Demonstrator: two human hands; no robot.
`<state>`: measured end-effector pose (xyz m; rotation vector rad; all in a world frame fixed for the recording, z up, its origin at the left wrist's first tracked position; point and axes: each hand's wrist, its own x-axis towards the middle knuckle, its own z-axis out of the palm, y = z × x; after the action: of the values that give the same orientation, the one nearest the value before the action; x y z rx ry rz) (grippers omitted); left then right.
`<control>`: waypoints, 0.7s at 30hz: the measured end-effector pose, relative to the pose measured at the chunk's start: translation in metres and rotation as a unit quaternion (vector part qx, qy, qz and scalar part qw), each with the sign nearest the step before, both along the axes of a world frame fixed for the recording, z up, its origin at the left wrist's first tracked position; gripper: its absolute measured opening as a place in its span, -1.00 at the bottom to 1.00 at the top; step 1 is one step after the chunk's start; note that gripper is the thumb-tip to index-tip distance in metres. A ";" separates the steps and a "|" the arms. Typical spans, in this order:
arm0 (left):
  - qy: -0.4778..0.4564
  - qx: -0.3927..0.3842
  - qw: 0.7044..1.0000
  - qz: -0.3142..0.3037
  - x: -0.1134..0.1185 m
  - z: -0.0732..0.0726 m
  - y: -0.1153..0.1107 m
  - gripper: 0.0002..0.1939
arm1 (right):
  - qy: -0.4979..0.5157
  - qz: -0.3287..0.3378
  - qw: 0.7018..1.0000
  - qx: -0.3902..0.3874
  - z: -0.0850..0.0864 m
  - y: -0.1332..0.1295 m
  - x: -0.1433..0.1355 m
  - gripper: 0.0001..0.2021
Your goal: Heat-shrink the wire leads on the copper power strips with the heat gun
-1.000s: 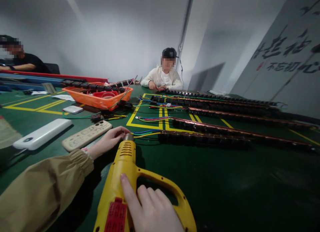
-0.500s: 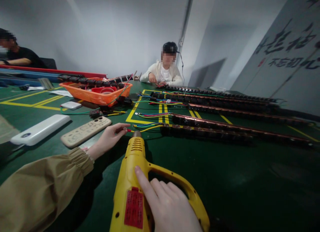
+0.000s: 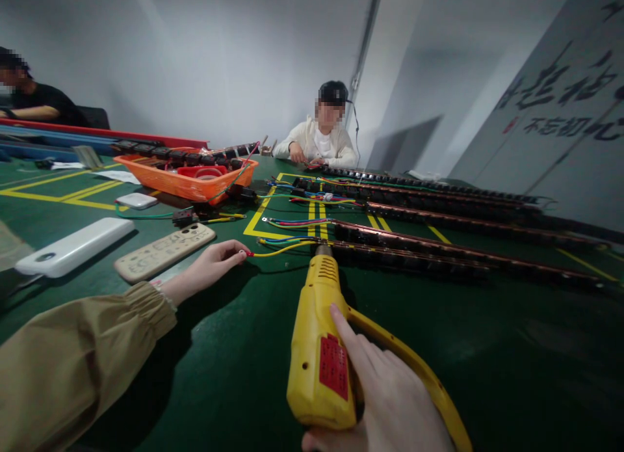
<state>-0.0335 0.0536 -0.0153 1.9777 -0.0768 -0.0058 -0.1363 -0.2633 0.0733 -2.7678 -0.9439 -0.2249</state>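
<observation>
Pinching the red end of the yellow wire between thumb and fingers, your left hand is holding it just above the desk. Your right hand is closing around the yellow heat gun, its index finger lying along the casing. The nozzle is pointing away from you, appearing beside the spot where the wires are meeting the nearest black strip, well apart from the red end. Whether the gun is blowing, you cannot tell from here.

As for progress, the yellow wire is already carrying its red end piece, and it is joining the strip at the other end. The blue and green wires are lying loose behind it; their ends are too small to judge as finished or unfinished. More black strips with coloured leads are lying in rows farther back.

Left of these, the orange basket is holding red round items, with a row of black blocks lying across its back part. A beige phone-shaped case and a white power bank are resting near your left sleeve. Across the desk, a person is handling something red.
</observation>
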 end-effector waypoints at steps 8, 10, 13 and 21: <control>-0.008 0.002 0.999 -0.033 -0.002 0.009 -0.001 -0.55 | 0.023 -0.008 0.999 -0.025 -0.004 -0.006 -0.001 0.14; -0.001 0.005 0.999 -0.037 -0.002 0.011 -0.001 -0.56 | 0.021 -0.006 0.999 -0.030 -0.008 -0.008 -0.001 0.18; 0.011 0.000 0.999 -0.044 -0.003 0.014 -0.004 -0.56 | 0.027 -0.008 0.999 -0.033 -0.010 -0.010 0.000 0.19; 0.028 0.040 0.995 -0.088 -0.008 0.018 -0.004 -0.50 | 0.014 -0.005 0.999 -0.043 -0.011 -0.009 0.001 0.13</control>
<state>-0.0412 0.0492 0.0028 2.0440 -0.2171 -0.1817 -0.1351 -0.2726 0.0623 -2.8452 -0.9556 -0.1507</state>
